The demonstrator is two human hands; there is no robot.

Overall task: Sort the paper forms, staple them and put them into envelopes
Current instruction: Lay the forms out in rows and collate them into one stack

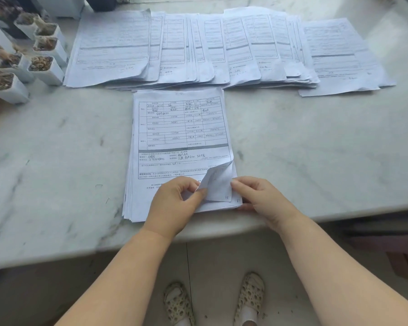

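Observation:
A stack of printed paper forms (179, 137) lies near the front edge of the marble table. The top sheet's lower right corner (218, 180) is curled up. My left hand (174, 203) pinches that lifted corner between thumb and fingers. My right hand (257, 196) rests on the stack's right edge, with its fingertips touching the curled corner. Along the back of the table several overlapping piles of sorted forms (198, 48) are spread in a row, with one separate pile (339, 55) at the far right.
Small white square pots (45, 67) with dried plants stand in a cluster at the back left. The marble table (57, 161) has a rounded front edge just below my hands. No stapler or envelopes are in view.

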